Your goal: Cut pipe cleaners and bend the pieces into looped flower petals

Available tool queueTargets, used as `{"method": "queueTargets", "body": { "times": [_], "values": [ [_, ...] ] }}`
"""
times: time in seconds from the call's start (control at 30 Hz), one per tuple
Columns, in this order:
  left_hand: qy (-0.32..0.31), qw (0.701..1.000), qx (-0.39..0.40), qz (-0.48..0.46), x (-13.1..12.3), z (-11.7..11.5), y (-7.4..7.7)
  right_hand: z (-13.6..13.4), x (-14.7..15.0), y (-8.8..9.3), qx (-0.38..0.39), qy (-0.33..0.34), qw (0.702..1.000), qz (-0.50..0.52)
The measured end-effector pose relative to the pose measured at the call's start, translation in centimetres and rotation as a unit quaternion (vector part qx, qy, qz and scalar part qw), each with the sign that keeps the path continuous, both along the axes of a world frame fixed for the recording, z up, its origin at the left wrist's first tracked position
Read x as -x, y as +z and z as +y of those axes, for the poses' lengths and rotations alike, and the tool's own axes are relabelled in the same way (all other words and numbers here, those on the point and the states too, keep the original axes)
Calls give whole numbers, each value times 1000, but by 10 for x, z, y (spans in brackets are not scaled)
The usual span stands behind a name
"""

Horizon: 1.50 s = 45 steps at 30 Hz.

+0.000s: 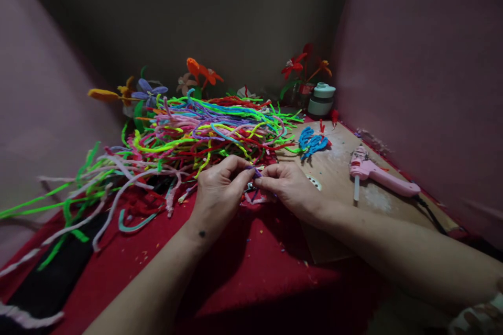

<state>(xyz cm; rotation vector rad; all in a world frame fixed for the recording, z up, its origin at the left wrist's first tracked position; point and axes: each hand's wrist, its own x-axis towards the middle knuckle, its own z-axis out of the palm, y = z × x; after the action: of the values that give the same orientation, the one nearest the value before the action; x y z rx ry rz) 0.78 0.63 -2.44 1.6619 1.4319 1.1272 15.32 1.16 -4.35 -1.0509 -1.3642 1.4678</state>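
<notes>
My left hand [220, 191] and my right hand [288, 188] meet at the middle of a red cloth [243, 272]. Both pinch a short purple pipe cleaner [255, 171] between thumb and fingers, fingertips nearly touching. Just beyond them lies a large heap of pipe cleaners [196, 131] in green, pink, purple, red and yellow, with loose strands trailing to the left.
A pink glue gun [379, 175] lies on a brown board [338, 167] at the right, near a blue pipe-cleaner shape [312, 142]. Finished pipe-cleaner flowers [302, 65] and a pale lidded jar [321, 99] stand at the back. Pink walls close in left and right.
</notes>
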Motion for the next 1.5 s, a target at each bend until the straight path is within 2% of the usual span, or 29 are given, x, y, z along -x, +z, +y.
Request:
{"method": "queueTargets", "body": {
  "times": [0.17,0.27,0.33,0.4,0.47,0.53,0.6,0.73,0.9,1.07,1.2,1.4,1.5],
  "values": [
    [-80,985,105,-110,2,6,4,-1,-1,-2,5,25,1000,0],
    [-86,979,133,-130,3,7,5,-1,-2,-3,-1,38,999,11],
    [-83,987,104,-89,3,7,4,-1,-1,-4,6,37,999,24],
    [-85,996,37,-7,4,7,2,0,0,-5,19,33,999,33],
    [-84,992,-36,86,5,7,0,1,1,-6,25,31,998,38],
    [-72,985,-75,139,6,8,-1,1,0,-6,22,26,999,28],
    [-71,989,-48,117,6,8,0,0,-1,-4,8,19,1000,10],
    [-101,991,90,-17,5,8,5,-2,-1,-1,-48,17,998,-44],
    [-58,981,158,-96,0,6,8,0,1,-7,-116,-30,991,-66],
    [-55,979,173,-92,-1,4,6,-1,1,-10,-180,-51,969,-164],
    [-49,982,164,-79,-3,3,5,-3,1,-7,-195,-65,961,-185],
    [-27,987,126,-91,-7,-1,5,-5,3,-8,-162,-72,973,-146],
    [-42,985,137,-92,-4,2,5,-3,3,-8,-108,-40,988,-105]
  ]
}}
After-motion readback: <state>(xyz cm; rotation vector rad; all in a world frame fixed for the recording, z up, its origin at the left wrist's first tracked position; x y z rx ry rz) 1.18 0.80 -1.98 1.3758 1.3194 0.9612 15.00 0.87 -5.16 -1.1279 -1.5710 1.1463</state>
